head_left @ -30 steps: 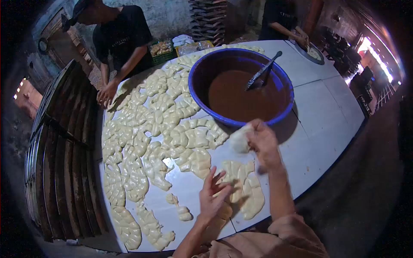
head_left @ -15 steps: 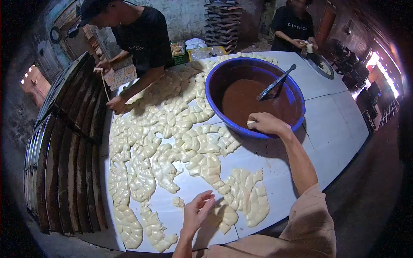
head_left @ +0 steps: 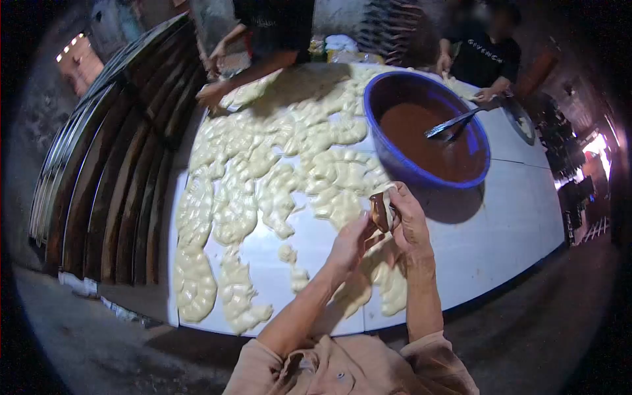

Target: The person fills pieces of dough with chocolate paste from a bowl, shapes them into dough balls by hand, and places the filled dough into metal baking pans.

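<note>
Between both hands, above the near middle of the table, is a piece of pale dough [head_left: 388, 191] with brown filling [head_left: 378, 212] on it. My right hand [head_left: 409, 220] has its fingers closed on the dough's right side. My left hand [head_left: 353, 243] is at the lower left of the piece, its fingers bent toward it; its fingertips are partly hidden. Many flat, glossy dough pieces [head_left: 283, 191] cover the left and middle of the white table [head_left: 500, 217]. Beyond my right hand stands a blue basin [head_left: 428, 172] of brown filling, with a spatula [head_left: 454, 122] in it.
A co-worker's hands [head_left: 214, 92] are over dough at the far left. Another person [head_left: 484, 56] stands behind the basin, near a dark round tray [head_left: 520, 122]. A rack of trays [head_left: 112, 151] stands left of the table. Stacked trays [head_left: 392, 29] are at the back.
My right hand has come back from the basin toward my left hand, and brown filling now shows on the dough. The view has shifted; the person at the back has lowered their hands.
</note>
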`<state>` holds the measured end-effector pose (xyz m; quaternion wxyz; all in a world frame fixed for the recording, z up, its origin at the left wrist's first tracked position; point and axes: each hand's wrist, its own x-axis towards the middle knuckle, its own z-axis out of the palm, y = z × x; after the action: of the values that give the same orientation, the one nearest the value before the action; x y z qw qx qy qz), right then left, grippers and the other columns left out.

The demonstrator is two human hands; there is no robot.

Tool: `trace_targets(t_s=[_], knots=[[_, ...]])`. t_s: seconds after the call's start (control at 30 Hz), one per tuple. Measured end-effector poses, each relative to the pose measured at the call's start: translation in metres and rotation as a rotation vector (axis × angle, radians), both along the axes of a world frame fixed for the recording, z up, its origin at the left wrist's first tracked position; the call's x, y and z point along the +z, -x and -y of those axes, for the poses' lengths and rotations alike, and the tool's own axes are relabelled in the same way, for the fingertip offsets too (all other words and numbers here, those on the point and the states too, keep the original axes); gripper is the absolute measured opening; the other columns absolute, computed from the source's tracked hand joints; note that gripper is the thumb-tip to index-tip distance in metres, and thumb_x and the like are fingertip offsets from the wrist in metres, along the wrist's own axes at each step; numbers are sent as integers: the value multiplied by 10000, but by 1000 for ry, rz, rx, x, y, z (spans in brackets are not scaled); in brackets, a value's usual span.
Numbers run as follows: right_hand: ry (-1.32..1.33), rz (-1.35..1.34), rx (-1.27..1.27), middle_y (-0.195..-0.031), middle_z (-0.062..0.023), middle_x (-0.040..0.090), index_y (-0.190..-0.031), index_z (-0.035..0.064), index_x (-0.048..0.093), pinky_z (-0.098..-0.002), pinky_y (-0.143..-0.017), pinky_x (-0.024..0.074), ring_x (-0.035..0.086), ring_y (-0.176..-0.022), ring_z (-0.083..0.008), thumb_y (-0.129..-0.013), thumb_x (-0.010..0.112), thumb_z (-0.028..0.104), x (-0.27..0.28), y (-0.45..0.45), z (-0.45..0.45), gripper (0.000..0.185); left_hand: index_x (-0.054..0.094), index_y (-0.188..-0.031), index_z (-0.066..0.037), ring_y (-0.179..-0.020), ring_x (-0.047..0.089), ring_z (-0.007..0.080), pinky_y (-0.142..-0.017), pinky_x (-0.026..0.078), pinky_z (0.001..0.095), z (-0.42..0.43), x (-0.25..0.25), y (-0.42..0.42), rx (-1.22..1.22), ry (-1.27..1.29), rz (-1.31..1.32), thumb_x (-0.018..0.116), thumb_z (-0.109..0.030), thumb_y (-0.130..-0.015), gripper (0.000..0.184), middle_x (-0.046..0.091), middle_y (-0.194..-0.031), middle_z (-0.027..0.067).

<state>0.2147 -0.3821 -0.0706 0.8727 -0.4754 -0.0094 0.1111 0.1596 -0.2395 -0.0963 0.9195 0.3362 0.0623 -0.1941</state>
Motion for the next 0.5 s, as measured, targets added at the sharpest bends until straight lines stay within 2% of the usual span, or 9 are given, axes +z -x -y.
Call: trace_targets(t_s=[0.03, 0.07, 0.13, 0.17, 0.2, 0.23, 0.3, 0.4, 0.5], knots=[[-17, -15, -20, -953, -65, 660, -1067, 64, 520, -236, -691, 561, 670, -802, -119, -993, 575, 167, -7, 11, -10, 139, 555, -1264, -23, -1148, 595, 212, -1030, 444, 429, -9, -6, 6, 14, 48, -20, 466, -375, -1033, 430, 630, -1217, 93], [24, -71, -40, -1002, -9, 628, -1120, 87, 530, -180, -690, 509, 622, -816, -55, -974, 589, 149, -9, 21, -21, 169, 560, -1256, -24, -1111, 611, 205, -1006, 465, 414, -19, -12, 13, 44, 39, -20, 481, -357, -1028, 411, 638, -1196, 93], [23, -107, 49, -1038, -26, 620, -1168, 72, 521, -214, -758, 509, 620, -857, -89, -933, 607, 106, -2, 44, -40, 253, 569, -1239, -25, -1038, 643, 191, -957, 505, 384, -42, -24, 24, 98, 26, -6, 512, -323, -1020, 374, 654, -1154, 94], [26, -118, 93, -1055, -35, 615, -1192, 65, 516, -231, -792, 508, 619, -877, -107, -912, 616, 85, 3, 55, -49, 298, 583, -1220, -17, -953, 671, 171, -882, 544, 332, -51, -26, 30, 176, 57, -46, 556, -273, -1002, 338, 667, -1116, 93], [164, -73, 123, -1118, -64, 598, -1247, 39, 494, -284, -869, 491, 603, -990, -153, -850, 614, 41, 1, 63, -57, 415, 597, -1198, -11, -926, 675, 166, -861, 551, 321, -61, -28, 35, 243, -9, -81, 578, -255, -992, 320, 675, -1085, 84], [283, -23, 103, -1151, -66, 585, -1281, 40, 480, -280, -871, 486, 576, -1060, -147, -820, 606, -2, -2, 72, -65, 480, 610, -1176, -5, -899, 679, 162, -840, 558, 310, -70, -29, 39, 309, -76, -113, 599, -237, -981, 303, 684, -1054, 74], [484, 42, 156, -1198, -92, 561, -1324, 36, 473, -295, -892, 487, 572, -1101, -175, -833, 624, -6, -9, 87, -78, 516, 647, -1135, 3, -834, 666, 122, -784, 557, 257, -79, -35, 46, 371, -165, -168, 621, -199, -971, 261, 693, -993, 57], [1158, 584, 1, -1218, -120, 540, -1333, 44, 509, -308, -912, 487, 587, -1106, -216, -850, 657, 16, -1, 103, -104, 506, 682, -1110, 15, -799, 646, 88, -739, 547, 217, -92, -38, 52, 405, -208, -130, 649, -163, -954, 238, 697, -950, 41], [1090, 415, -29, -1242, -151, 510, -1271, 46, 591, -350, -951, 474, 584, -1129, -266, -865, 684, 73, -5, 109, -117, 417, 682, -1161, 12, -824, 634, 82, -714, 529, 210, -101, -45, 56, 388, -286, -23, 653, -164, -954, 273, 702, -991, 41]])
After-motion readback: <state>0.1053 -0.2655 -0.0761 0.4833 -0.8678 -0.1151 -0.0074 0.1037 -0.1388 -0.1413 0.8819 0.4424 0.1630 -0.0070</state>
